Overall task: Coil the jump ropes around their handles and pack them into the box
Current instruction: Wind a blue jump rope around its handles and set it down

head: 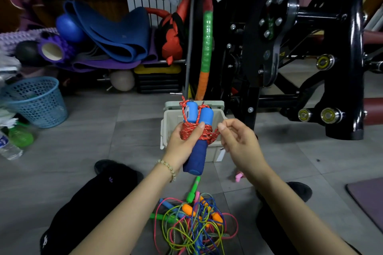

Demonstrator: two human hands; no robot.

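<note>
My left hand point(182, 143) grips a pair of blue jump-rope handles point(198, 128) held upright together, with a red speckled rope point(193, 132) wound around their middle. My right hand point(238, 138) is to the right of the bundle, its thumb and fingers pinching the rope's loose end beside the coil. Directly behind the bundle stands an open beige plastic box point(213, 154) on the floor; its inside is mostly hidden by my hands. Near my legs lies a tangled pile of jump ropes point(194, 223) with green, orange, blue and pink handles.
A blue mesh basket point(37, 102) and plastic bottles point(10, 147) stand at the left. Rolled mats and foam rollers point(107, 37) are stacked at the back. A black exercise machine point(310, 58) fills the right. A purple mat corner point(369, 201) lies at the right edge.
</note>
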